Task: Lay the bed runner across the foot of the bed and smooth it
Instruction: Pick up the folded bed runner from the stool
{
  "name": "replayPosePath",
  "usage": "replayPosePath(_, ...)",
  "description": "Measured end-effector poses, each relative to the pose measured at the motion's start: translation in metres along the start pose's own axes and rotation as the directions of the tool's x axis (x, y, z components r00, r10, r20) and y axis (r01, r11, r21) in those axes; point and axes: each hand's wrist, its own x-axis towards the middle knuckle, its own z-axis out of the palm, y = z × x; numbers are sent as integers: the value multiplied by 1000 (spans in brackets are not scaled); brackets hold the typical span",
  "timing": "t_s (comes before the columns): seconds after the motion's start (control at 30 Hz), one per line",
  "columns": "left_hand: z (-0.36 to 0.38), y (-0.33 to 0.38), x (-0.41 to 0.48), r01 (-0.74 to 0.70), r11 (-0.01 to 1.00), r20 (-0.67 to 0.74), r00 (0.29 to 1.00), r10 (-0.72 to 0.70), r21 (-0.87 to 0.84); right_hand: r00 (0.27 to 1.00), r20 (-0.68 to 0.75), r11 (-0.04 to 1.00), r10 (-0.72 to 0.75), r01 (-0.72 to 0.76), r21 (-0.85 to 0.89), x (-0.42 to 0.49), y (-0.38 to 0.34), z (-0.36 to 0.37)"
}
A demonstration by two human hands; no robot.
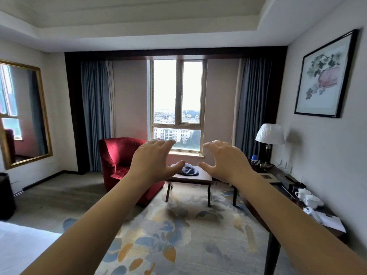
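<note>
Both my arms reach straight out in front of me at chest height. My left hand [153,159] and my right hand [224,161] are held side by side, palms facing away, fingers spread and curved, nothing in either. A corner of the bed [21,243] with a white sheet shows at the lower left, well below and left of my hands. A crumpled blue-grey cloth [188,170] lies on the small coffee table [192,178] beyond my hands; I cannot tell whether it is the runner.
A red armchair [119,161] stands left of the coffee table under the window [177,104]. A dark desk [294,197] along the right wall carries a lamp [269,135], cups and papers. A patterned carpet [178,235] covers the floor. A gold-framed mirror [21,116] hangs at left.
</note>
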Motion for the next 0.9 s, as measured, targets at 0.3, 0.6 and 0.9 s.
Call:
replayPosePath(0.3,93,-20,86,38,999,8,999,-38,8,1000,14,1000,-4,4,-15,91,55,70)
replayPosePath(0.6,198,-65,177,4,1000,1,1000,-4,-4,1000,-3,1000,-13,13,-20,199,93,151)
replayPosePath(0.9,301,-109,282,-88,996,12,996,88,16,999,-28,999,32,-33,-35,313,136,233)
